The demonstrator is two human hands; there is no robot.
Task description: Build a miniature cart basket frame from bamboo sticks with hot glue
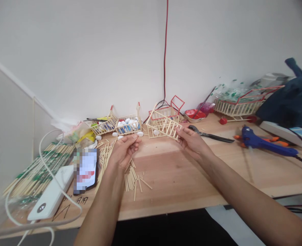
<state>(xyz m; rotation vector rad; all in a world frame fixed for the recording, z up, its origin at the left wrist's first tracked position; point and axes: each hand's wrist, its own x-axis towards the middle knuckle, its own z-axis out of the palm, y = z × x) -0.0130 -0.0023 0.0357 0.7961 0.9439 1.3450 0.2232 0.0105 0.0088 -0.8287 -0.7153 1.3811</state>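
Note:
My right hand (192, 142) pinches the corner of a small frame of glued wooden sticks (163, 125) between thumb and fingers. The frame is tilted and has several short crossbars. My left hand (125, 150) is held above the loose cut sticks (131, 177), thumb pressed to curled fingers; anything between them is too small to make out. Behind the held frame stands a little stick cart with red edging (178, 102), partly covered by it. Two more small stick carts, one with blue and white pieces (128, 125) inside, stand to its left.
A blue glue gun (266, 143) and black-handled scissors (209, 134) lie at right. A red paint dish (195, 115) and a larger cart of plastic bottles (239, 106) are behind. At left are a phone (86, 171), a white power bank (51, 194) with cable, and bundled sticks (42, 167).

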